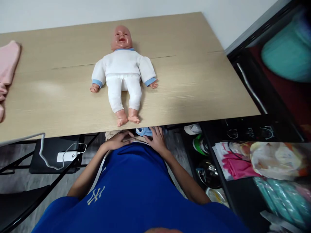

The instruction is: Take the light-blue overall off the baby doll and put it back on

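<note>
A blue cloth (143, 131), mostly hidden, is seen on the lap (137, 138) below the table (73, 106). It is bordered by the right hand (157, 142), fingers extended; whether it is gripped cannot be told. The left hand (118, 140) is laid loosely, unclenched, with nothing seen in it. Should the lap be tilted, the cloth could be lost to the floor. Above, the doll (123, 66) is laid face up, feet near the table's edge; by a knock it could be tipped over. If the cable (41, 149) were snagged, the power bank (66, 156) could be dragged. The doll's skin is moulded smooth and shiny; its suit (114, 94) is white, matte, blue-trimmed. The table is faced in pale grain. At left, a pink garment (9, 61) is partly gathered.
</note>
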